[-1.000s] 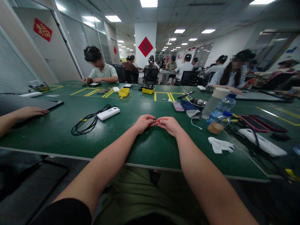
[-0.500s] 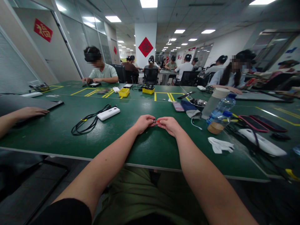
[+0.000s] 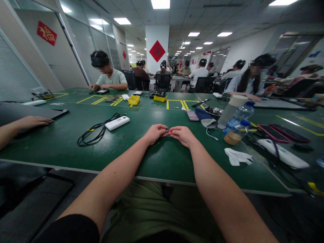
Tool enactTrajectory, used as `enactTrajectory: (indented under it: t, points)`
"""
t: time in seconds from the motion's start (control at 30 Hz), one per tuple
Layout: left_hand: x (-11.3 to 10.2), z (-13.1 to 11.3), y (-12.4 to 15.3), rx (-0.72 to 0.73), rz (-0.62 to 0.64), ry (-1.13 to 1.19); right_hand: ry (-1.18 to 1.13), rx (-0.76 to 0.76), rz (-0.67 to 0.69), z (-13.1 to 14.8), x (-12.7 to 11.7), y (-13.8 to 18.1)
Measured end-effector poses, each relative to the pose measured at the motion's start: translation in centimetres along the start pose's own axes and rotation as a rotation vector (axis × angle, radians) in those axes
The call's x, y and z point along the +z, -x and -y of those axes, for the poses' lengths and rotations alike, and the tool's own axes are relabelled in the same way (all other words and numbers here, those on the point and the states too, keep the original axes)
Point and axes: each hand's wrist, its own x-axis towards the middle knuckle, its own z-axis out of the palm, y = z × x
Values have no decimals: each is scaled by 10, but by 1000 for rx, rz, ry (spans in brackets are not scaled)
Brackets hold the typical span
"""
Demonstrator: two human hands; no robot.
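Just above the green table (image 3: 152,158), my two hands meet fingertip to fingertip. My left hand (image 3: 155,133) pinches a small dark grey piece (image 3: 166,131), mostly covered by the fingers. A small orange-red piece (image 3: 170,132) is pinched in my right hand (image 3: 183,134). The two pieces touch or lie very close together; their kind is too small to make out. To the left of my hands, a white power bank (image 3: 117,123) with a black cable (image 3: 92,131) rests on the tabletop.
On the right stand plastic bottles (image 3: 236,133), a pale tumbler (image 3: 231,109) and a metal bowl (image 3: 214,111), near a crumpled white tissue (image 3: 238,157) and phones (image 3: 274,133). Yellow trays (image 3: 134,100) sit farther back. Another person's hand (image 3: 37,120) rests on a laptop at left.
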Motion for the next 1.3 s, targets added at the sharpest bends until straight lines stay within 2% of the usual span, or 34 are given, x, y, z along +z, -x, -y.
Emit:
enactTrajectory:
  t: [1.3]
  points:
    - [-3,2,-2,16,20,-15,0,11,5,1,0,1]
